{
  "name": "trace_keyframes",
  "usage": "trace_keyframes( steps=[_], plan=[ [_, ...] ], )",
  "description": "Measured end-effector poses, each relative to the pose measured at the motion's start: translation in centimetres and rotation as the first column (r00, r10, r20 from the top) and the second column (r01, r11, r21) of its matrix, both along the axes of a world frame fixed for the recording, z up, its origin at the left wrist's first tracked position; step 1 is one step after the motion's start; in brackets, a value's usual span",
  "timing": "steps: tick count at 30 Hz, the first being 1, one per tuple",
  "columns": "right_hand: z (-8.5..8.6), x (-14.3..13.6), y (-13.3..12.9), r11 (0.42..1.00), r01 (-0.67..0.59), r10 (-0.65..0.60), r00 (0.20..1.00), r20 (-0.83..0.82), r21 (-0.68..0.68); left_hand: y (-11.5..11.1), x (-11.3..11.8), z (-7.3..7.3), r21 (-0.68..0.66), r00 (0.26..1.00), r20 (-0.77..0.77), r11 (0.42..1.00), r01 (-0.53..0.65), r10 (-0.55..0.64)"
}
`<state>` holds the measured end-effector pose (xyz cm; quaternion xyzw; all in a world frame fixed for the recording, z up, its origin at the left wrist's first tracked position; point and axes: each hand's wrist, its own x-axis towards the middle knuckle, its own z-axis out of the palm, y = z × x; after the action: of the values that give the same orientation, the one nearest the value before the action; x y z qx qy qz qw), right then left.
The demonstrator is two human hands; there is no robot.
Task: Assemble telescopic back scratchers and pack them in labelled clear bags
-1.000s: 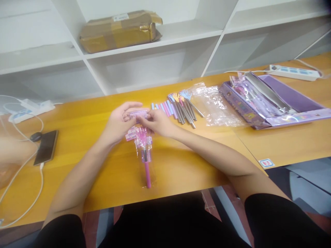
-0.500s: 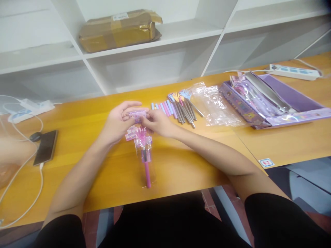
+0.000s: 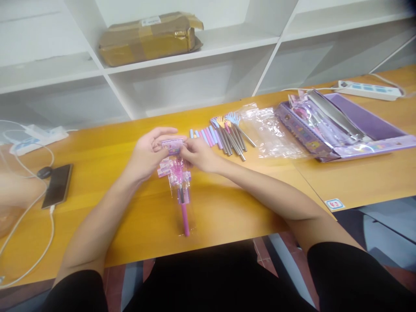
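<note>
My left hand (image 3: 146, 152) and my right hand (image 3: 199, 154) both pinch a small purple printed card (image 3: 172, 146) by its two ends. Just below the card lies a pink hand-shaped back scratcher (image 3: 185, 216) with a metal rod and a pink handle, inside a clear plastic sleeve. More printed cards (image 3: 163, 169) lie partly under the sleeve. Beyond my right hand is a group of back scratchers (image 3: 234, 138) with blue, orange and pink heads on metal rods. Beside them sits a row of pastel handle tubes (image 3: 211, 135).
Clear plastic bags (image 3: 276, 134) lie right of the back scratchers, beside a purple open box (image 3: 364, 149) holding wrapped pieces. At left are a phone (image 3: 57, 185) on a white cable and a power strip (image 3: 39, 139). Another power strip (image 3: 368, 90) and a cardboard box (image 3: 149, 40) are farther back.
The right thumb has shifted slightly toward the card's right end, so more of its printed face shows. The sleeve and the other things have stayed in place.
</note>
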<state>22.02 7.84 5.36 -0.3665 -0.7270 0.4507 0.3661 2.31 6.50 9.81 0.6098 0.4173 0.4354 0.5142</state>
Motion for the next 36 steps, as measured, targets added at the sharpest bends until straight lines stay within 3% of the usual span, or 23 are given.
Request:
trace_keyframes(
  steps=[13,20,25,30,33,36],
  plan=[
    [0.2,0.2,-0.1,1.000,0.017,-0.017,1.000,-0.004,-0.022,0.2,0.0,-0.2,-0.008,1.000,0.029,1.000,0.007,-0.006],
    [0.0,0.2,0.3,0.959,-0.107,0.065,0.984,-0.164,-0.263,1.1,-0.6,-0.8,0.009,0.999,0.044,1.000,0.007,-0.008],
    [0.5,0.6,0.3,0.890,-0.279,0.269,0.960,-0.079,-0.362,2.0,-1.0,-1.0,0.020,0.996,0.081,0.999,-0.039,0.037],
    [0.1,0.6,0.4,0.768,-0.477,0.571,0.812,0.120,-0.426,3.3,-1.9,-1.3,-0.001,0.986,0.136,0.995,-0.100,0.100],
    [-0.3,0.4,0.6,0.767,-0.509,0.605,0.776,0.178,-0.390,4.2,-2.1,-1.9,-0.050,0.979,0.148,0.989,-0.136,0.142],
    [0.2,0.8,1.0,0.810,-0.463,0.552,0.808,0.205,-0.360,5.0,-2.2,-2.5,-0.109,0.962,0.179,0.976,-0.189,0.207]
  ],
)
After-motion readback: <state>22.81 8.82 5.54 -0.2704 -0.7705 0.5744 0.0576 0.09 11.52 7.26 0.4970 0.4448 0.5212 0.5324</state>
